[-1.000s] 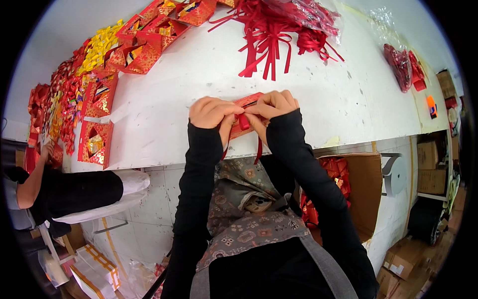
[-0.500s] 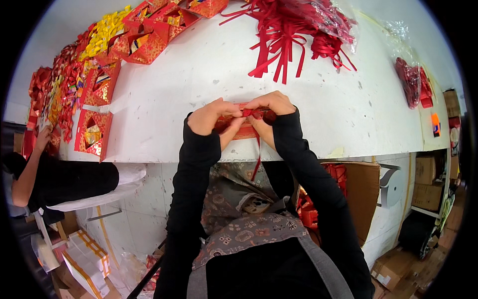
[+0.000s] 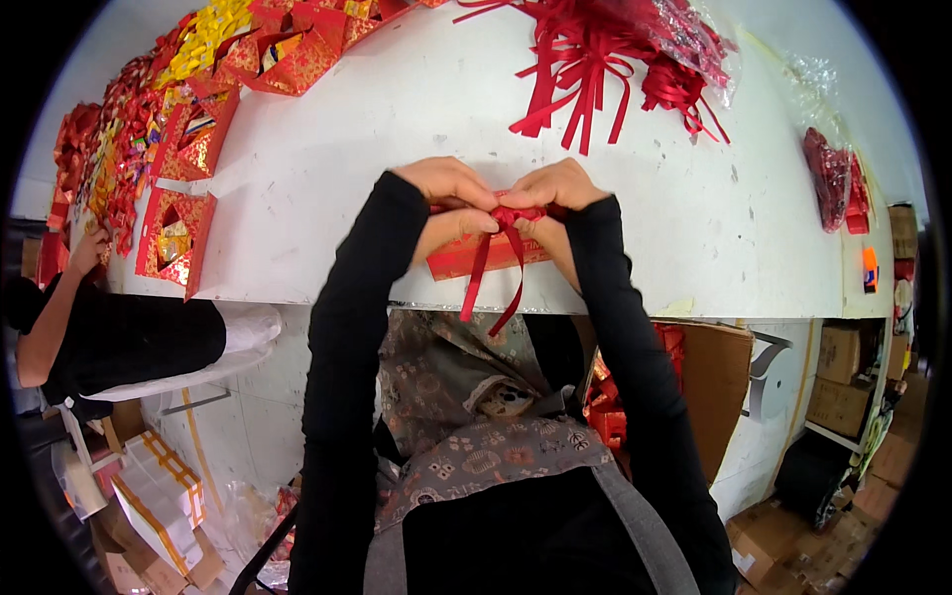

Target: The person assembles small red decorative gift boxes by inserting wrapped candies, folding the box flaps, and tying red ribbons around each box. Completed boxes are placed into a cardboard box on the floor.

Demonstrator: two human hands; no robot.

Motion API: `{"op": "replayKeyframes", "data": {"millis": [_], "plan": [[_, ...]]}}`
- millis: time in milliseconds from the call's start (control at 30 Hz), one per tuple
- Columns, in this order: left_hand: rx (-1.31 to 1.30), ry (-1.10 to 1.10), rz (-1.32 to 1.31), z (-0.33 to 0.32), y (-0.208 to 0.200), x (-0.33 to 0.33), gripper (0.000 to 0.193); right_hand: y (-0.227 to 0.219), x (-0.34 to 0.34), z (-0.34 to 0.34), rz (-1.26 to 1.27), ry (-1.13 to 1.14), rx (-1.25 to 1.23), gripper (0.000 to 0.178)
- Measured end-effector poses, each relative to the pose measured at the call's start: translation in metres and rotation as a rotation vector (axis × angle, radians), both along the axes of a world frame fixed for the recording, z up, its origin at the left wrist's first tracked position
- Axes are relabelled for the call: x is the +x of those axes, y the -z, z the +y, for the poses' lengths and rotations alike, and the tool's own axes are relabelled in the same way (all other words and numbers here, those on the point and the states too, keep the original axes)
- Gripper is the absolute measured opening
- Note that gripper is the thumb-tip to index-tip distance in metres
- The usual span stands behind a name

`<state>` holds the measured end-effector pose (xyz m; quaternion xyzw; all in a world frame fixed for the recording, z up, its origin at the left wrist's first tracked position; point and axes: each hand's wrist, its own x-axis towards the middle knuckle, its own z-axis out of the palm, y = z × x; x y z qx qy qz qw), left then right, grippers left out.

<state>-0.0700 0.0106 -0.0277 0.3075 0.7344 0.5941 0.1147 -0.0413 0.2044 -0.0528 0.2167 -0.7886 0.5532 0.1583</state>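
Your left hand (image 3: 448, 193) and right hand (image 3: 553, 193) meet at the near edge of the white table (image 3: 397, 129), knuckles up and fingers curled in toward each other, both pinching the knot of a red ribbon (image 3: 493, 266) between their fingertips. The ribbon sits on top of a flat red packet (image 3: 466, 260) that lies on the table just under your hands, and its two loose tails hang down toward six o'clock, past the table's edge and over your patterned apron (image 3: 476, 436). Both forearms are in black sleeves and come up from the lower edge of the view. At twelve to one o'clock from your hands, well apart, lies a loose heap of cut red ribbons (image 3: 595, 59), partly under clear plastic. Toward ten and eleven o'clock a row of red and gold paper ornaments (image 3: 188, 159) runs along the table's far left side. At two o'clock, near the right rim, lies a bag of dark red pieces (image 3: 828, 178). At nine o'clock another person's hand (image 3: 87, 250) reaches onto the table's left end. A cardboard box (image 3: 709, 392) stands under the table at four o'clock.
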Motion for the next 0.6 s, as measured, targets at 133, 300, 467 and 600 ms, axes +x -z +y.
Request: {"op": "replayKeyframes", "data": {"millis": [133,300,467,600], "plan": [[0.013,0.059,-0.180,0.000,-0.003,-0.007,0.009,-0.019,-0.001,0.003,-0.235,-0.129,-0.081,0.010],[-0.027,0.041,-0.247,0.000,-0.007,-0.003,0.008,-0.028,-0.001,0.004,-0.353,-0.172,-0.050,0.017],[-0.061,-0.033,-0.260,0.001,-0.012,-0.001,0.005,-0.024,-0.002,0.008,-0.447,-0.194,-0.080,0.022],[-0.062,-0.213,-0.092,0.004,-0.010,0.020,0.004,-0.026,0.010,0.006,-0.386,-0.136,-0.110,0.030]]}}
